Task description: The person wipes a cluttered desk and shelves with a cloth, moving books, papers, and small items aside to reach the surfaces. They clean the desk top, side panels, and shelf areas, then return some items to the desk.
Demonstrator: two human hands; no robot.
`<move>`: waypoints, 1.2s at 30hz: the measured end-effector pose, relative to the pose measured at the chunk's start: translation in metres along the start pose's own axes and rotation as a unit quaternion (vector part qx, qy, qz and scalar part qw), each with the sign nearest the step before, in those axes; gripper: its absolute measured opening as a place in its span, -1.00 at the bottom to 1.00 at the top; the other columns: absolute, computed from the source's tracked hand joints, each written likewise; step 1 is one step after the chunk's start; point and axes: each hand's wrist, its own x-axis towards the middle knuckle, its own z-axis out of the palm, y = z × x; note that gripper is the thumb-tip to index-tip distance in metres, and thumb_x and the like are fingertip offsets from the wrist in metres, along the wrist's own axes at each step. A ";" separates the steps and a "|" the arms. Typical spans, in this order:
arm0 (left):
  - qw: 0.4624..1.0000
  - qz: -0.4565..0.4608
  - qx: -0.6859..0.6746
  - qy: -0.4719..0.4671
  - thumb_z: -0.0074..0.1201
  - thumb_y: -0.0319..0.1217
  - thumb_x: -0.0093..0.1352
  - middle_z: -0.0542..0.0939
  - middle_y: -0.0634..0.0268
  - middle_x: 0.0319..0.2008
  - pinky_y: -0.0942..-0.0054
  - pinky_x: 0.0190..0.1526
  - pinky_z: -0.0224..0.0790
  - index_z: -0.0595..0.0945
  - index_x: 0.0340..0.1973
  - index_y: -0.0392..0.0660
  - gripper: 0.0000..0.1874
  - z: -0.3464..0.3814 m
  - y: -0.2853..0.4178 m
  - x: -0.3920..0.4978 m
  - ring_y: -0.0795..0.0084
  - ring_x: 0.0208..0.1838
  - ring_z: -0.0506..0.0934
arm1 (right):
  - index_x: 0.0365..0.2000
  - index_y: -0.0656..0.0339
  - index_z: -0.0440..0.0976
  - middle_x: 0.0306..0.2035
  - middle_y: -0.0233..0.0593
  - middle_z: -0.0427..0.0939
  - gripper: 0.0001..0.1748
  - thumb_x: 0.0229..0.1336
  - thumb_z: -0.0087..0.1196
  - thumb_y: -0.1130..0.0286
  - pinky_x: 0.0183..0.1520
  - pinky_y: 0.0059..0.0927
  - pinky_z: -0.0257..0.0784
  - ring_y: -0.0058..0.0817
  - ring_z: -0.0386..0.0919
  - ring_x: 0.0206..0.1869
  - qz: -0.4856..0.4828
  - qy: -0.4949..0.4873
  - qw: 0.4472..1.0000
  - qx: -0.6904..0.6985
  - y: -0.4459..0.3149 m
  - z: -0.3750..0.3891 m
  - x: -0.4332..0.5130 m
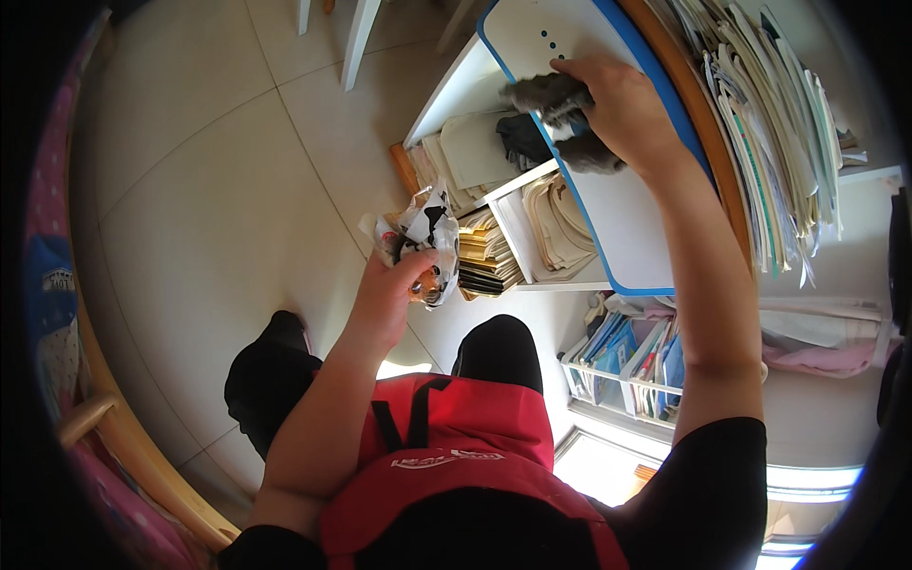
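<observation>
A crumpled plastic wrapper point(436, 226), white with black patches and an orange part, is gripped in my left hand point(388, 288). That hand is in front of the shelf openings, over the tiled floor. In my right hand point(627, 107) is a dark grey cloth point(548, 96), bunched and partly hanging below the fingers. The cloth lies against a white board with a blue rim point(620, 228), which forms a tabletop or panel over the shelves. Part of the cloth is hidden behind my fingers.
Stacked papers point(769, 142) stand beyond the board's wooden edge. Below it, a white shelf unit point(509, 242) holds folders point(488, 256) and papers. A white basket point(620, 381) with files is near my right side. A wooden bed rail point(135, 456) curves along the left.
</observation>
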 end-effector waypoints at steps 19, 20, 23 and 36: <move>0.998 0.026 0.051 0.038 0.12 -0.42 0.30 0.55 0.33 -0.25 0.52 -0.22 0.39 0.46 -0.01 -0.17 -0.64 -0.013 0.008 0.000 0.55 -0.25 0.50 | -0.34 0.19 0.52 -0.35 -0.09 0.58 -0.86 0.04 0.00 0.53 -0.25 -0.26 0.55 -0.17 0.61 -0.24 0.056 0.033 0.989 -0.135 -0.016 0.020 0.010; 0.998 0.024 0.054 0.038 0.13 -0.42 0.30 0.55 0.33 -0.25 0.52 -0.22 0.39 0.46 -0.01 -0.17 -0.64 -0.013 0.008 0.000 0.55 -0.25 0.50 | -0.34 0.19 0.52 -0.35 -0.09 0.58 -0.85 0.04 0.01 0.54 -0.26 -0.26 0.55 -0.17 0.61 -0.24 0.061 0.019 0.989 -0.135 -0.018 0.017 0.011; 0.997 0.025 0.048 0.049 0.12 -0.41 0.30 0.55 0.33 -0.24 0.51 -0.23 0.40 0.45 0.00 -0.17 -0.63 -0.013 0.011 -0.004 0.54 -0.25 0.51 | -0.35 0.18 0.51 -0.38 -0.13 0.59 -0.85 0.03 0.01 0.55 -0.26 -0.24 0.54 -0.17 0.60 -0.26 -0.005 0.091 0.991 -0.099 -0.010 0.017 0.001; 0.996 0.043 0.061 0.040 0.14 -0.41 0.30 0.55 0.32 -0.27 0.52 -0.23 0.40 0.44 0.00 -0.18 -0.62 -0.018 0.006 -0.007 0.53 -0.29 0.53 | -0.12 0.07 0.50 -0.12 -0.15 0.54 -0.72 0.14 -0.01 0.54 -0.02 -0.23 0.44 -0.22 0.54 -0.08 0.135 0.247 0.955 -0.096 -0.027 -0.053 0.004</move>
